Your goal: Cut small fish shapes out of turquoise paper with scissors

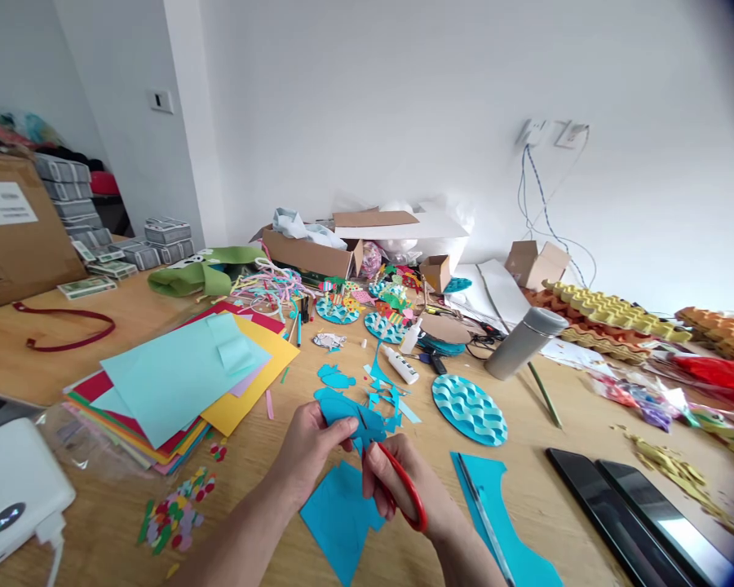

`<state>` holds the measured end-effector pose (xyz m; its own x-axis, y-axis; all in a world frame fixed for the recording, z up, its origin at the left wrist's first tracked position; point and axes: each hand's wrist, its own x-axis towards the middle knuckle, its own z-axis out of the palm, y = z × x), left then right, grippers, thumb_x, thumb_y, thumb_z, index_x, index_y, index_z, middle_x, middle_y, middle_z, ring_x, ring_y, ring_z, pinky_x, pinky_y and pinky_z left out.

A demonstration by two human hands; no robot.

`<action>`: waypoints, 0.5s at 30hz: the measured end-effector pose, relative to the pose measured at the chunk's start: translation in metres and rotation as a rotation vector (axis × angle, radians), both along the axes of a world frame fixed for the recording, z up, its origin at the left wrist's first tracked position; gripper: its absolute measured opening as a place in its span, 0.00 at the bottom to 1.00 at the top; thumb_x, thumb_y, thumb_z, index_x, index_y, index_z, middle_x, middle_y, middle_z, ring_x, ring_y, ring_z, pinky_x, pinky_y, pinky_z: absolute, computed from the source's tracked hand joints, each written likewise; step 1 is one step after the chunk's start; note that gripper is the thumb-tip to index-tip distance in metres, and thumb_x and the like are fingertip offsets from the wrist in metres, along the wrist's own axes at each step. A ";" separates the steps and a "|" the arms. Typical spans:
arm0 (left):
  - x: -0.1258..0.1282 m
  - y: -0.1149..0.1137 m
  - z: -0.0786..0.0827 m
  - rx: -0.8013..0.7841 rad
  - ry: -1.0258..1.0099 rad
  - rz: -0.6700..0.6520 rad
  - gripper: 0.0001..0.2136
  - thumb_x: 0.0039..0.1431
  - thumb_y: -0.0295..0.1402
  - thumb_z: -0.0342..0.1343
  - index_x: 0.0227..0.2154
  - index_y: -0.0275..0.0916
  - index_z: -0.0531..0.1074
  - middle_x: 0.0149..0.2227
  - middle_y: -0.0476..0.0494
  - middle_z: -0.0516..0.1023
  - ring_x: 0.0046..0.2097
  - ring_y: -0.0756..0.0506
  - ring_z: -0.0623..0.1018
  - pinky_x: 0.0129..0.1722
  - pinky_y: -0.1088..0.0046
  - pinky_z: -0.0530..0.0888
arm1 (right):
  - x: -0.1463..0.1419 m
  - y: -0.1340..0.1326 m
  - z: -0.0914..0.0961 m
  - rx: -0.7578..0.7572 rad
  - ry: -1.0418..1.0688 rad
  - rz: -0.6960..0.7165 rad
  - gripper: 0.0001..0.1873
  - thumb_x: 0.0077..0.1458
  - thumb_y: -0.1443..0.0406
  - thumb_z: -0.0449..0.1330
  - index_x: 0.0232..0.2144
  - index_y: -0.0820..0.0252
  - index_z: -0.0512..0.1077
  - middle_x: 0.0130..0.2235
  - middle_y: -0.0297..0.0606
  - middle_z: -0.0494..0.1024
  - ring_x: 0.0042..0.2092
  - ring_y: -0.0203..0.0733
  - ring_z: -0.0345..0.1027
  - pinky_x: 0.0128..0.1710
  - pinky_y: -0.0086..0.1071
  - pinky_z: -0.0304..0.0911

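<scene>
A piece of blue paper [336, 405] is pinched between the thumb and fingers of my left hand [318, 432]. My right hand [397, 481] grips a pair of scissors [411, 487] with red handles, their blades at the paper's edge by my left thumb. Under my hands lies a larger blue sheet [339, 518] with cut edges. Thin blue scraps [386, 399] are scattered just beyond the paper. To the right, a pen [483, 514] rests on another cut blue sheet [514, 530].
Coloured paper sheets [177, 375] are stacked at left, near paper dots [180, 509] and a white power bank [18, 497]. A wavy-patterned blue oval [470, 409], glue bottle [400, 364] and grey flask [524, 342] stand or lie ahead. Two phones [648, 522] lie at right.
</scene>
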<state>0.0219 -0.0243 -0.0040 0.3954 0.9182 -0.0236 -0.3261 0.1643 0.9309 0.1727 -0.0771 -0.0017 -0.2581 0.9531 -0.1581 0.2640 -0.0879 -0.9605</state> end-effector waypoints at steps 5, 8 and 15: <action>0.001 0.000 -0.002 -0.018 0.002 0.011 0.10 0.47 0.35 0.62 0.19 0.35 0.70 0.19 0.50 0.71 0.25 0.51 0.67 0.28 0.75 0.66 | 0.000 0.000 0.000 0.004 -0.005 -0.005 0.37 0.51 0.36 0.47 0.15 0.61 0.67 0.12 0.32 0.63 0.14 0.31 0.56 0.14 0.26 0.51; 0.000 0.000 -0.002 -0.013 0.000 0.004 0.09 0.47 0.35 0.62 0.20 0.35 0.70 0.20 0.50 0.72 0.25 0.51 0.68 0.29 0.75 0.67 | -0.001 -0.001 0.002 0.009 -0.006 -0.012 0.37 0.51 0.36 0.48 0.15 0.62 0.67 0.12 0.33 0.64 0.15 0.31 0.56 0.14 0.26 0.51; 0.001 -0.001 0.003 -0.029 -0.020 0.003 0.09 0.46 0.35 0.63 0.20 0.35 0.72 0.20 0.49 0.73 0.25 0.51 0.69 0.27 0.75 0.67 | -0.001 -0.002 0.002 0.012 0.006 -0.022 0.37 0.50 0.36 0.49 0.16 0.62 0.68 0.12 0.32 0.63 0.14 0.31 0.56 0.13 0.25 0.52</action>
<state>0.0224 -0.0257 -0.0014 0.3929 0.9186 -0.0422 -0.3455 0.1900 0.9190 0.1713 -0.0791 0.0006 -0.2380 0.9604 -0.1449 0.2560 -0.0818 -0.9632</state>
